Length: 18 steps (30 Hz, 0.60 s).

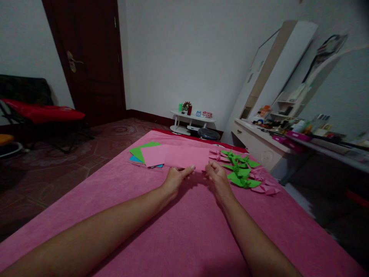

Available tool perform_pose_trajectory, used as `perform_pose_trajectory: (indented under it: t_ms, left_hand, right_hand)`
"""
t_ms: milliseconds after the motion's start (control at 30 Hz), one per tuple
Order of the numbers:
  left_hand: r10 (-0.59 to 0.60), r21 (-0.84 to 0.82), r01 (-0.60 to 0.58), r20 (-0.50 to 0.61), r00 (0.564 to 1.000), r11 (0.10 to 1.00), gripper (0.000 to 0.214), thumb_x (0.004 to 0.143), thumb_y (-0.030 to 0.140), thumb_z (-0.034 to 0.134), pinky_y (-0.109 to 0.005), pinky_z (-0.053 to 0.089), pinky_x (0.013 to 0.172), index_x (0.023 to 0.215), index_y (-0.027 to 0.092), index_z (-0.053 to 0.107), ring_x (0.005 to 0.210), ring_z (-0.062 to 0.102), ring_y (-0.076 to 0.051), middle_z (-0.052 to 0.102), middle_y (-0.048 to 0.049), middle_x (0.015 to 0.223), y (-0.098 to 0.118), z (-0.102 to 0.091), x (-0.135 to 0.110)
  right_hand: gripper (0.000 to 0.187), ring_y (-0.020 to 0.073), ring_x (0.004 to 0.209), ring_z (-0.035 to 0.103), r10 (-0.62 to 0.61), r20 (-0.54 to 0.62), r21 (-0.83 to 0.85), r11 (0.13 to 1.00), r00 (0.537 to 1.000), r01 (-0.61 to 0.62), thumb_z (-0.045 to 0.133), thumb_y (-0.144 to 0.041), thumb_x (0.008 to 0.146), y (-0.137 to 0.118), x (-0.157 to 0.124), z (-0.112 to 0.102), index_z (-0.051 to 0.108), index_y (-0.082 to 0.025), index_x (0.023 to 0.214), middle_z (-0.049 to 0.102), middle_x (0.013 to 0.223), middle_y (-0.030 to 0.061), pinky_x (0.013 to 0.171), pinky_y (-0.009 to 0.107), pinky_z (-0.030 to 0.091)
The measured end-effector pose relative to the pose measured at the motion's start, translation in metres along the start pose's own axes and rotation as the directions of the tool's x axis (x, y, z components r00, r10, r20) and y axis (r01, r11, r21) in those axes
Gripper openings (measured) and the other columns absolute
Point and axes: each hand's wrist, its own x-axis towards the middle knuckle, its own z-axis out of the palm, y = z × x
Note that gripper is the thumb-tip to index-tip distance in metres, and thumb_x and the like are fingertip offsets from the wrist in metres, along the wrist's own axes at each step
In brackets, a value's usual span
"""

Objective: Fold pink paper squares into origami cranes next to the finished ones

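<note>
A sheet of pink paper (187,156) is held up in front of me over the pink cloth. My left hand (176,181) grips its near edge, thumb on top and the other fingers mostly hidden underneath. At the near right corner, my right hand (218,179) pinches the same sheet between thumb and fingers. Beyond the left hand lies a fanned stack of square sheets: pink paper (152,156) on top, green paper (138,153) and blue paper (134,159) showing below. Right of my right hand sit several folded green paper cranes (240,173) and pink paper cranes (263,184).
The pink cloth (173,238) covers the surface under my arms. A dressing table (259,144) crowded with bottles and boxes stands on the right. Beyond the far edge is a low white shelf (191,117) with small items. A chair with red fabric (43,113) is at left.
</note>
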Motion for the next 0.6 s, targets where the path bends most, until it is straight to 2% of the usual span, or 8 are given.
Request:
perform_pose_trajectory:
  t_ms: [67, 167, 300, 467, 600]
  left_hand:
    - [-0.037, -0.097, 0.038, 0.016, 0.999, 0.995, 0.030, 0.057, 0.034, 0.078, -0.021, 0.033, 0.046, 0.063, 0.010, 0.062, 0.045, 0.045, -0.007, 0.057, -0.0007, 0.054, -0.001, 0.004, -0.003]
    - [-0.067, -0.165, 0.080, 0.081, 0.994, 0.983, 0.029, 0.059, 0.034, 0.077, -0.022, 0.035, 0.047, 0.060, 0.010, 0.060, 0.046, 0.047, -0.009, 0.056, -0.0010, 0.052, -0.002, 0.008, -0.007]
    - [-0.055, -0.146, 0.073, 0.127, 0.990, 0.987, 0.033, 0.063, 0.036, 0.074, -0.022, 0.034, 0.045, 0.053, 0.009, 0.057, 0.044, 0.047, -0.009, 0.054, -0.0020, 0.049, -0.003, 0.010, -0.010]
    - [-0.065, -0.138, 0.091, 0.183, 0.981, 0.986, 0.031, 0.066, 0.035, 0.072, -0.022, 0.037, 0.046, 0.057, 0.008, 0.060, 0.045, 0.050, -0.010, 0.057, -0.0036, 0.053, -0.001, 0.009, -0.010]
    - [-0.042, -0.153, 0.067, 0.164, 0.986, 0.986, 0.024, 0.064, 0.030, 0.074, -0.023, 0.039, 0.050, 0.064, 0.009, 0.063, 0.050, 0.053, -0.011, 0.061, -0.0042, 0.059, 0.001, 0.009, -0.012]
  right_hand:
    - [0.035, 0.0110, 0.050, 0.050, 0.037, 0.056, -0.006, 0.999, 0.998, -0.037, 0.072, -0.045, 0.065, 0.008, -0.007, 0.010, 0.061, -0.016, 0.078, 0.059, 0.061, -0.0001, 0.044, 0.020, 0.039]
    - [0.033, 0.0115, 0.047, 0.050, 0.059, 0.041, -0.001, 0.998, 0.997, -0.059, 0.070, -0.046, 0.068, 0.019, -0.014, 0.020, 0.061, -0.014, 0.069, 0.059, 0.057, 0.0010, 0.042, 0.022, 0.038]
    - [0.038, 0.0098, 0.041, 0.046, 0.028, 0.011, 0.018, 0.999, 1.000, -0.028, 0.063, -0.046, 0.075, 0.028, -0.018, 0.023, 0.056, -0.014, 0.056, 0.054, 0.049, -0.0003, 0.038, 0.021, 0.034]
    - [0.035, 0.0092, 0.044, 0.048, -0.031, -0.056, 0.103, 0.994, 0.998, 0.036, 0.065, -0.042, 0.075, 0.025, -0.018, 0.022, 0.056, -0.014, 0.056, 0.053, 0.050, -0.0012, 0.043, 0.020, 0.037]
    - [0.032, 0.0087, 0.044, 0.047, -0.045, -0.119, 0.085, 0.995, 0.992, 0.055, 0.067, -0.041, 0.073, 0.022, -0.019, 0.020, 0.059, -0.014, 0.058, 0.055, 0.051, -0.0004, 0.042, 0.020, 0.035]
